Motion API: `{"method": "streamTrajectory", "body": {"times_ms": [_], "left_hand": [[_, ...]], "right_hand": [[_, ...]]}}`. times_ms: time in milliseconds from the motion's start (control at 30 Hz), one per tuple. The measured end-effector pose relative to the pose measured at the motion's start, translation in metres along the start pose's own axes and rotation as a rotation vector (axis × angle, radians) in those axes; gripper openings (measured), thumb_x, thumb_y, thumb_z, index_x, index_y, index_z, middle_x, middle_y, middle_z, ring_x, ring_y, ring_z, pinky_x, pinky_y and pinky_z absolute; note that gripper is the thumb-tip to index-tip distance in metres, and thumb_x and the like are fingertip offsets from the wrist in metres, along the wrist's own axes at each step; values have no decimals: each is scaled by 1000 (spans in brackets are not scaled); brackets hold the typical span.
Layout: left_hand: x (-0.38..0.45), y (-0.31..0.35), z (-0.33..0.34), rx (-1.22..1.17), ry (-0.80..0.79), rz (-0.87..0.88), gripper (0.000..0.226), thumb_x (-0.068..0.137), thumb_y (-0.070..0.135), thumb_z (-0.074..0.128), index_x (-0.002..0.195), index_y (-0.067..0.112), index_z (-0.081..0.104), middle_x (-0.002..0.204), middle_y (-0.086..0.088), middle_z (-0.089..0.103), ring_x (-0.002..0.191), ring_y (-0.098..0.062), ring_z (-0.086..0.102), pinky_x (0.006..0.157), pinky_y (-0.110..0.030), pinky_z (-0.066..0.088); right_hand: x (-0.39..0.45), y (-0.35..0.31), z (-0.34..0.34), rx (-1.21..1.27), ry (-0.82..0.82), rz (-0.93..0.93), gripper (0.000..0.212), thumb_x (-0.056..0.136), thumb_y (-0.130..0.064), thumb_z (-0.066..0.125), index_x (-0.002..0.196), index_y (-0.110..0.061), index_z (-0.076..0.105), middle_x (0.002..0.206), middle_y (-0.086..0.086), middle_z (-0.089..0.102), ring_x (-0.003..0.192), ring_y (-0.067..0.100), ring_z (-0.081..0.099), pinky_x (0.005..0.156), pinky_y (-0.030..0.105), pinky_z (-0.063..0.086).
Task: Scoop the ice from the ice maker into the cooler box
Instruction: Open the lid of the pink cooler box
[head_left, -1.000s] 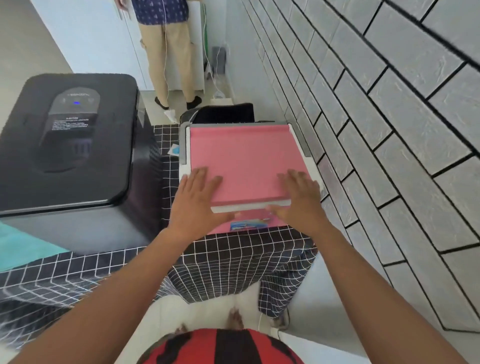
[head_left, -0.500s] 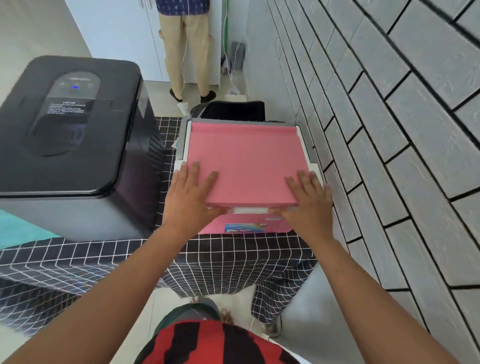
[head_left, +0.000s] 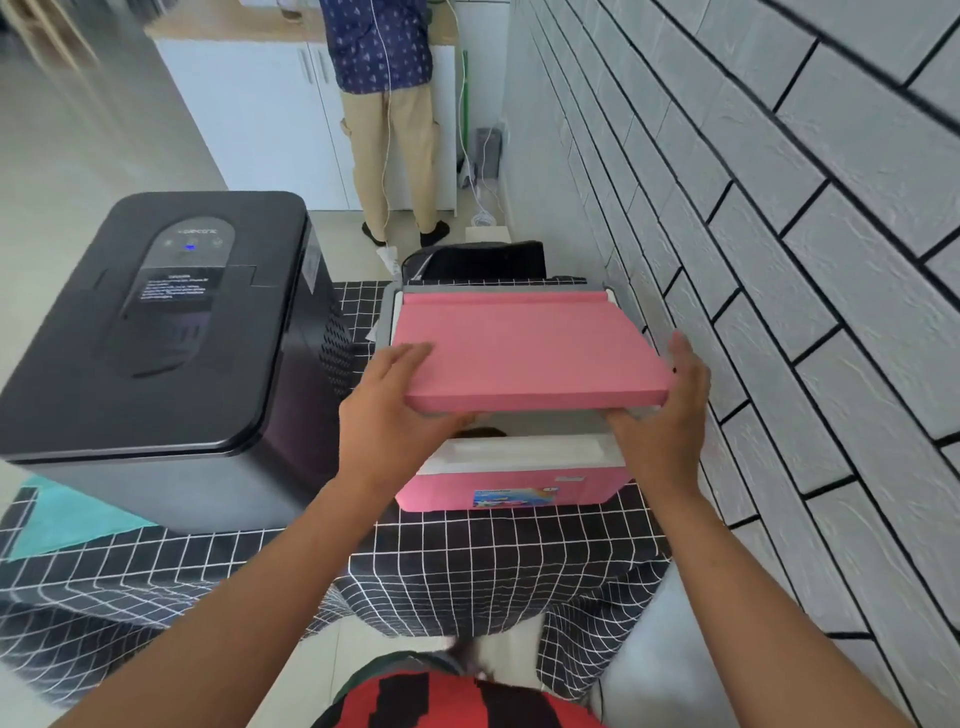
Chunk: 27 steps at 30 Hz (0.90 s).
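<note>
Ice maker (head_left: 156, 332), lid closed, stands left on the bench (head_left: 467, 561), just beside the cooler box (head_left: 519, 483). My left hand (head_left: 395, 415) and right hand (head_left: 660, 410) grasp the pink lid (head_left: 524, 353), front edge raised. Risks: the lid could slip from my fingers, or knock the wall (head_left: 779, 260) at right.

Cooler box (head_left: 511, 480): pink body with a white inner rim and a colourful label on its near face; I see it standing upright at the right of the checked cloth, beside the wall. Its flat pink lid (head_left: 524, 348) is raised at the near edge, tilted up and hinged at the far side. Ice maker (head_left: 161, 332): black, rounded, lid closed, blue light lit, standing left of the box.
</note>
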<state>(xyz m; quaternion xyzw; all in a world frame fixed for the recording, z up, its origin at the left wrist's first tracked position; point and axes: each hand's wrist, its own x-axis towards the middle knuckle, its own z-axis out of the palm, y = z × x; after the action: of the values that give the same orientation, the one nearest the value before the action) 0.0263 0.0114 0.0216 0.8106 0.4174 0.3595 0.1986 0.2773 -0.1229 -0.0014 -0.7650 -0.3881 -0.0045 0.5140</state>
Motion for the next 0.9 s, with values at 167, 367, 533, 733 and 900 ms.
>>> {"method": "streamTrajectory", "body": {"times_ms": [167, 367, 533, 733, 900], "left_hand": [[39, 10, 5, -355, 248, -122, 91, 65, 49, 89, 142, 28, 45, 127, 11, 62, 117, -2, 59, 102, -24, 48], [82, 4, 37, -495, 294, -184, 89, 84, 48, 77, 153, 23, 28, 146, 9, 51, 136, -8, 48, 114, -38, 41], [117, 0, 62, -503, 263, -199, 125, 75, 54, 83, 157, 29, -8, 163, 22, 0, 147, 12, 4, 122, -21, 14], [160, -21, 76, -385, 276, -73, 125, 76, 47, 85, 158, 19, -6, 160, 15, -1, 146, 11, -6, 119, -13, 2], [184, -35, 88, -276, 321, 97, 115, 78, 39, 86, 156, 16, 4, 163, -17, 5, 153, -7, -2, 124, -27, 6]], "right_hand": [[43, -26, 11, 312, 112, 32, 121, 60, -43, 88, 149, -43, 6, 145, -11, 43, 133, 3, 40, 105, 30, 42], [93, -49, 35, 494, 104, 94, 115, 71, -41, 82, 150, -37, -2, 155, -12, 26, 136, -4, 32, 100, 8, 35], [120, -44, 59, 380, 81, 115, 120, 72, -45, 80, 150, -31, -10, 155, 3, 25, 138, 15, 36, 110, 35, 38], [144, -32, 79, 45, 27, -21, 128, 71, -39, 82, 149, -21, -18, 159, 5, -3, 146, 16, 7, 116, 38, 24], [166, -22, 91, -127, 33, -75, 130, 68, -42, 82, 149, -18, -17, 159, 5, -7, 146, 19, 0, 113, 28, 17]]}}
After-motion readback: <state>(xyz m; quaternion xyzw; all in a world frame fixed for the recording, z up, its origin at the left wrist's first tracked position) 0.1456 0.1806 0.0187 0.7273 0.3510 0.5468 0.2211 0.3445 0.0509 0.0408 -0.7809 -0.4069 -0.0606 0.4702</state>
